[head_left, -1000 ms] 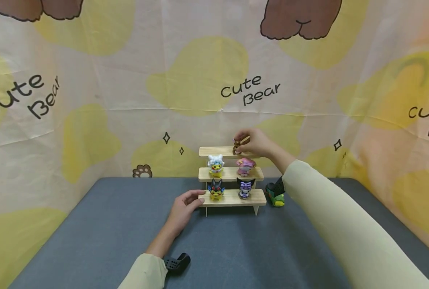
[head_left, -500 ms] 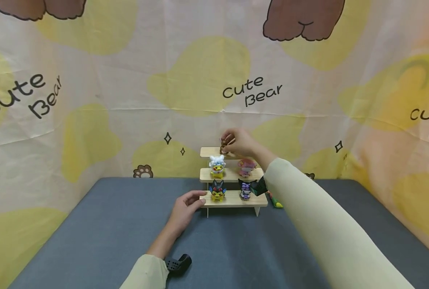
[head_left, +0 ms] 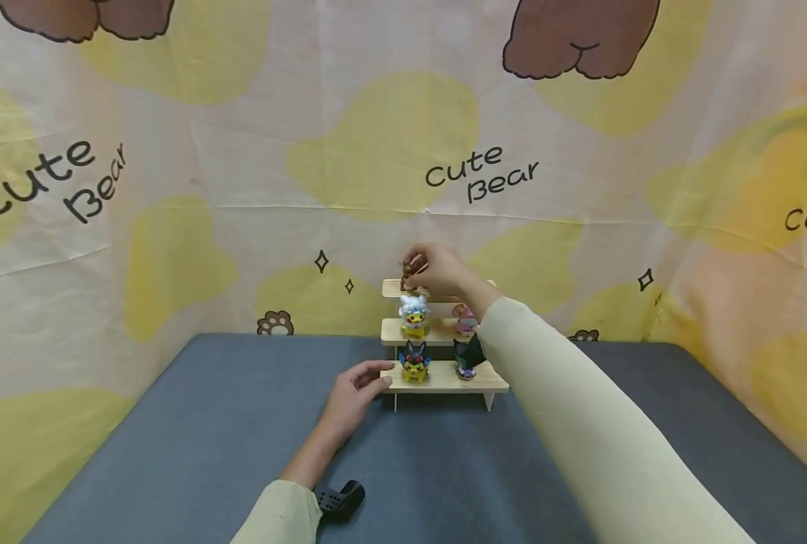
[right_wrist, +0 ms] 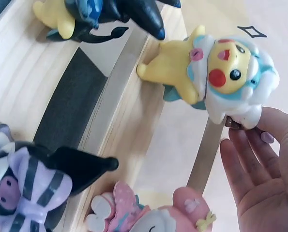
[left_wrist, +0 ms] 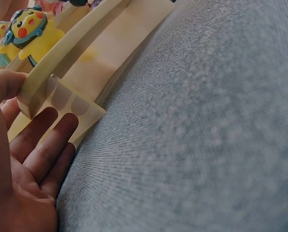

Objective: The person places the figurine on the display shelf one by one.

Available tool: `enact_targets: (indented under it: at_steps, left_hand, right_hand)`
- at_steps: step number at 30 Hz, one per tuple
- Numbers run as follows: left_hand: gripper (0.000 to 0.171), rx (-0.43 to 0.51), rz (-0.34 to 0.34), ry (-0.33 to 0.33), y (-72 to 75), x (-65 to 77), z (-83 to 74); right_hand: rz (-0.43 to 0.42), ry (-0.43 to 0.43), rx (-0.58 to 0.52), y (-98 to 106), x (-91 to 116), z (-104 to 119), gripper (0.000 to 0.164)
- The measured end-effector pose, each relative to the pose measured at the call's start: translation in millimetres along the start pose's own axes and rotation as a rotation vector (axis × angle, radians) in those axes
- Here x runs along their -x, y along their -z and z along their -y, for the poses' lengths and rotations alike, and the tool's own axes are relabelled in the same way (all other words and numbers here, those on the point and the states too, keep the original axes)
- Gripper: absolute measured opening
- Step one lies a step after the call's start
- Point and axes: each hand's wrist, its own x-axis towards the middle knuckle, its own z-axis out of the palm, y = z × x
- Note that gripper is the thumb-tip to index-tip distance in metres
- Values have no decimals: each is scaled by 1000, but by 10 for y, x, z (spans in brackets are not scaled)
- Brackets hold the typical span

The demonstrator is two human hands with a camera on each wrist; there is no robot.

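Note:
A three-tier wooden display stand (head_left: 444,383) stands on the table. At its top tier's left end, my right hand (head_left: 437,270) pinches a small brown figurine (head_left: 406,277), mostly hidden by my fingers and, in the right wrist view, by the white-hooded yellow figurine (right_wrist: 228,67). That one stands on the middle tier, left of a pink figurine (head_left: 463,319). On the bottom tier are a dark-hooded yellow figurine (head_left: 414,363) and a purple-and-black figurine (right_wrist: 32,193). My left hand (head_left: 354,394) grips the bottom tier's left end, thumb above, fingers (left_wrist: 52,150) beneath.
A grey cloth covers the table (head_left: 254,423). Behind it hangs a patterned backdrop (head_left: 349,151), close to the stand's back. My right sleeve (head_left: 567,423) crosses in front of the stand's right side and blocks the view there.
My right hand has moved left along the top tier with the brown figurine. Its forearm now covers the green toy seen right of the stand earlier. The left hand keeps its hold.

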Motion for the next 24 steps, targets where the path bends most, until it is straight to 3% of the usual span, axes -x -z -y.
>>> enact_targets:
  at_steps: [10, 24]
  left_hand:
    - [24, -8, 2, -15, -10, 2, 2]
    - [28, -10, 17, -22, -10, 8, 19]
  right_hand:
    - [32, 64, 28, 123, 37, 2, 46]
    - [-5, 63, -15, 632, 555, -238, 36]
